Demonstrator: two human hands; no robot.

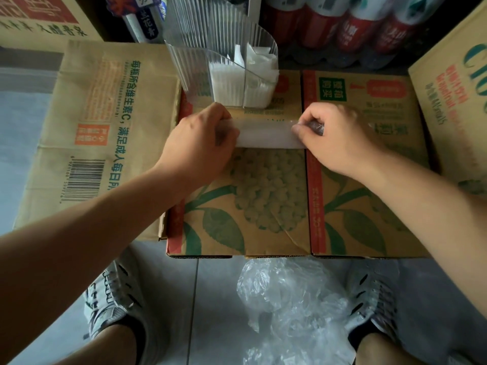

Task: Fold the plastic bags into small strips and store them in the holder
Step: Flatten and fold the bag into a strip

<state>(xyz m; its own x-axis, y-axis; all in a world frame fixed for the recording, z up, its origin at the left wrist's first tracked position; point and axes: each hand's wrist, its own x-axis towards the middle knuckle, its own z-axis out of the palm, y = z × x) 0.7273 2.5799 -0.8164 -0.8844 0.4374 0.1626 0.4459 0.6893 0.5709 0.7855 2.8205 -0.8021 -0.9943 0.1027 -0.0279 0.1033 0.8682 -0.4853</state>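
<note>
The strip [266,134] has its ends hidden under left hand [203,138] and right hand [334,138].

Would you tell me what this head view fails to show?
Head view:
- Folded strip, left end: under the left hand.
- Its right end: bunched in the right hand.
- Holder: ribbed wall blurs how many strips are stored.
- Loose bags on floor: count unclear, bottom edge crops them.

A folded strip [266,137] between left hand [203,138] and right hand [334,139]
</note>
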